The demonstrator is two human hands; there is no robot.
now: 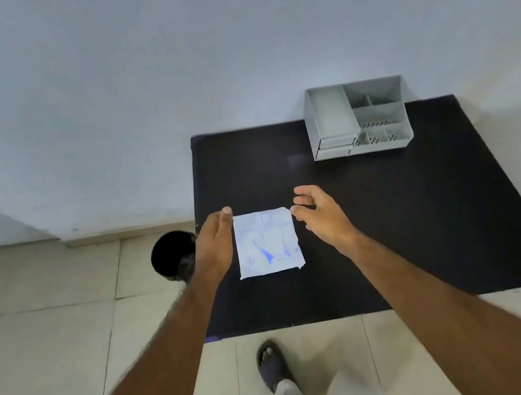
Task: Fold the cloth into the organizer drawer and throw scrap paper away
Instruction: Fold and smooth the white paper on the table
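Landmark for all positions: black table [413,222], set against a pale wall [225,46].

Left of table, on tiled floor [40,340]: round black bin [172,256]. Right portion hidden behind left wrist; interior too dark to read.

Left hand [216,240]: over left part of table, fingers extended and together, fingertips level with upper left corner of cloth [266,242]. Contact with cloth edge not determinable; nothing clamped.

Cloth: flat on left-centre of table, near front half, roughly square, white with blue markings. Two solid blue wedge shapes near lower edge. Faint circled mark near lower left corner and small mark near lower right corner, both blurred. Fainter print across upper half, unreadable. No brand or wording legible.

Right hand [320,218]: just right of cloth, fingers curled, thumb and fingertips close to upper right corner of cloth. Pinch on corner not confirmable; gap too small and blurred.

Grey organizer [358,117]: at rear right-centre of table, back against wall. Large open compartment on left, smaller divided compartments on right, some with perforated floors. Two shallow drawer fronts at lower left, appearing closed. No labels visible.

In front of table, bottom of frame: one foot in dark sandal [273,365], pale trouser legs, cut off by frame edge. Both forearms bare, cut off at bottom corners.
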